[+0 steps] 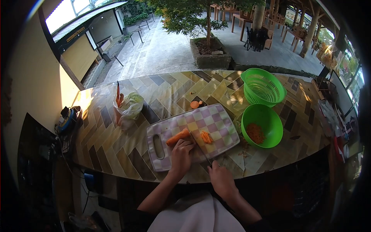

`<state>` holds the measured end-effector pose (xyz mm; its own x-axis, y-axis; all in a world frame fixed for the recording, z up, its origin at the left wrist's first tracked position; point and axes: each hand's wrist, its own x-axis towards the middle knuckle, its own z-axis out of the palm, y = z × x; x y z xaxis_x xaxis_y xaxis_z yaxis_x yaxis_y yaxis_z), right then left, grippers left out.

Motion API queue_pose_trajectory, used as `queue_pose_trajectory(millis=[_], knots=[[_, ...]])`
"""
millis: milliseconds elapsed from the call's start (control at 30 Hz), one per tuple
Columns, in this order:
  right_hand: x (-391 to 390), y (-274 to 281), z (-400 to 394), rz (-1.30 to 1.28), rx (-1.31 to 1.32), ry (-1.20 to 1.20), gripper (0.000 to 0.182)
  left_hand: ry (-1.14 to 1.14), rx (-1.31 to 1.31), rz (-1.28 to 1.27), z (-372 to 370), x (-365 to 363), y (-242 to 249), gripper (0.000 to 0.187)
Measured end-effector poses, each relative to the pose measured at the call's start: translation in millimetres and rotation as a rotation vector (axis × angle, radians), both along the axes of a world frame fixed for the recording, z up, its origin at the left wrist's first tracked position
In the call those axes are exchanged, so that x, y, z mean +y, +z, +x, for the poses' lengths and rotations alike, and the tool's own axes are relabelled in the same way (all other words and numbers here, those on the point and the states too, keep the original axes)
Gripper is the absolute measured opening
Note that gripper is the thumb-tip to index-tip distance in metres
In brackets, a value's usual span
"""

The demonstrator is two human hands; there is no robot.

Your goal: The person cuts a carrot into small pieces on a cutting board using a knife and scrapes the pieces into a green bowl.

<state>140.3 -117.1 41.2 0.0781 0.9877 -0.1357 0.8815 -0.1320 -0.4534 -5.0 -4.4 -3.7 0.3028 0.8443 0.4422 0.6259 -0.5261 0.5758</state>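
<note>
Orange carrot [177,137]: lies on the left half of the cutting board [228,141], slanting, its far end beside the knife [200,148].
Left grip: the person's left hand [182,154] comes over the carrot from the near side, fingers bent and closed down on it, holding it against the board.
Right grip: the right hand [222,178] is closed around the knife's handle at the board's near edge; the blade points away from the body, between the carrot and the cut pieces.
Cut carrot pieces [206,137]: thin strips in a small heap on the board, right of the blade.
Board: checked in pale purple and cream, with a handle slot at its left end.
Green bowl [275,125]: just right of the board, small orange bits gathered inside.
Green colander [270,88]: tilted, just behind the bowl.
Round orange pieces [195,104]: near the board's far edge, on the tabletop [123,160].
Plastic bag [133,107]: left of the board, something pale green inside, long orange-red pieces [119,98] at its left side.
Tabletop: patterned in brown and grey zigzags.
</note>
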Motion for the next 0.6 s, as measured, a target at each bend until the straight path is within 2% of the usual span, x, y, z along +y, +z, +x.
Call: queue_pose_trajectory(millis=[267,600], knots=[[-12.4,6.3,6.4,-0.059,-0.015,0.006,0.027,-0.011,-0.024,-0.012,-2.1,1.5,0.9,0.024],[-5.2,-0.8,8.4,0.001,0.198,-0.059,0.034,0.024,-0.081,-0.103,-6.3,7.6,4.3,0.015]])
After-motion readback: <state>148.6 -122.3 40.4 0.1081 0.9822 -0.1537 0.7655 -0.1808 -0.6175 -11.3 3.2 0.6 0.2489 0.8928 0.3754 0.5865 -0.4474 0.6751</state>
